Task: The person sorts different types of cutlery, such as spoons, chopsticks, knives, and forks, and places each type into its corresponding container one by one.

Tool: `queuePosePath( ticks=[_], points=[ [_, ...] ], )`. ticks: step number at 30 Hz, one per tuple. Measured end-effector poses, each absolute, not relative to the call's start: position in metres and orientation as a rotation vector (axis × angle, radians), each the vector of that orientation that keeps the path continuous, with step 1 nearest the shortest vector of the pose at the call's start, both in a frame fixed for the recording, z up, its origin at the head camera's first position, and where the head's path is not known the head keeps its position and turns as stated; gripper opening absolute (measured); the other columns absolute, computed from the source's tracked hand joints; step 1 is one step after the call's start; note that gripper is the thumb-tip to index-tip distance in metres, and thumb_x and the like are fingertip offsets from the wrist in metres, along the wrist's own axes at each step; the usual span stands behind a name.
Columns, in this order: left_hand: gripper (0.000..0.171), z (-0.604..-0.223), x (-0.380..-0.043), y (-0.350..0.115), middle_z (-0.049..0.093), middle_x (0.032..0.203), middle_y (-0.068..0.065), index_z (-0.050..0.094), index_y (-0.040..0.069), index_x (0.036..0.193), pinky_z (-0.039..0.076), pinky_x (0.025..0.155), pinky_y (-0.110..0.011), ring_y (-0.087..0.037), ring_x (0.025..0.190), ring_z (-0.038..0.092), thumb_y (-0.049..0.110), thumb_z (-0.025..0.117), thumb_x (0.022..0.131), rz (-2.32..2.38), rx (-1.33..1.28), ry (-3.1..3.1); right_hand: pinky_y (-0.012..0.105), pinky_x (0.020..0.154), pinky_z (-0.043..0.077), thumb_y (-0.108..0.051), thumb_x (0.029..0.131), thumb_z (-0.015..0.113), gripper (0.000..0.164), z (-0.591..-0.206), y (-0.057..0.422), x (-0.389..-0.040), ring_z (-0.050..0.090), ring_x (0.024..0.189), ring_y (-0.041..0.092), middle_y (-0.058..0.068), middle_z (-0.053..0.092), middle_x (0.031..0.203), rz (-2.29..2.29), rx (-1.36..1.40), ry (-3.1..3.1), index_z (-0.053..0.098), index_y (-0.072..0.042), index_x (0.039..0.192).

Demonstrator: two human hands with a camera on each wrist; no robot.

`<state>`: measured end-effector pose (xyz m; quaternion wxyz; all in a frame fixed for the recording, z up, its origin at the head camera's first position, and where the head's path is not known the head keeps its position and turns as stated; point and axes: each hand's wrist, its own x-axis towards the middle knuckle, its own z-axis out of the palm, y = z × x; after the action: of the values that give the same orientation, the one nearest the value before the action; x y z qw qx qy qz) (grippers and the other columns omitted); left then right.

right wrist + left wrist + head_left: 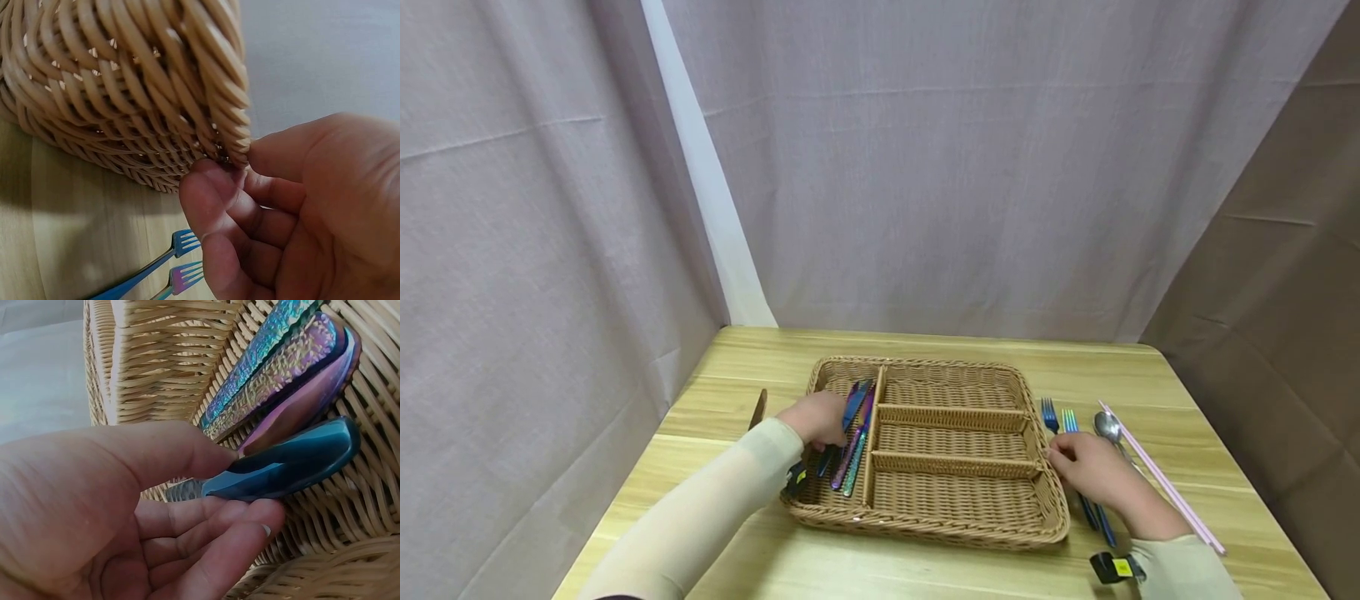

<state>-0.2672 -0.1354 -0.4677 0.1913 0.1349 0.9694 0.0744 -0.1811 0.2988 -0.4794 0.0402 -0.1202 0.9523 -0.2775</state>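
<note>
A wicker basket with several compartments stands on the table. My left hand is inside its long left compartment, pinching the smooth handle of a dark blue knife between thumb and fingers. Beside that knife lie others with shiny handles, among them a hammered purple-gold knife and a hammered teal knife. At the basket's right side, my right hand pinches the braided rim between thumb and curled fingers.
Right of the basket lie a blue fork, a rainbow-coloured fork, a silver spoon and pink chopsticks. A brownish utensil lies left of the basket, partly behind my left arm. Grey curtains surround the wooden table.
</note>
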Motion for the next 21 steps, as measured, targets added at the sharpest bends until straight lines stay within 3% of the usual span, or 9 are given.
queuePosePath(
  ticks=[21],
  points=[
    [0.031, -0.4678, -0.2651, -0.1321, 0.067, 0.068, -0.003, 0.064, 0.009, 0.074, 0.057, 0.054, -0.026, -0.015, 0.051, 0.068, 0.015, 0.087, 0.094, 0.220, 0.382, 2.711, 0.035, 0.060, 0.041, -0.015, 0.112, 0.061, 0.037, -0.4783, 0.2978, -0.1802, 0.049, 0.061, 0.017, -0.003, 0.053, 0.069, -0.865, -0.361, 2.917, 0.056, -0.016, 0.076]
  ],
)
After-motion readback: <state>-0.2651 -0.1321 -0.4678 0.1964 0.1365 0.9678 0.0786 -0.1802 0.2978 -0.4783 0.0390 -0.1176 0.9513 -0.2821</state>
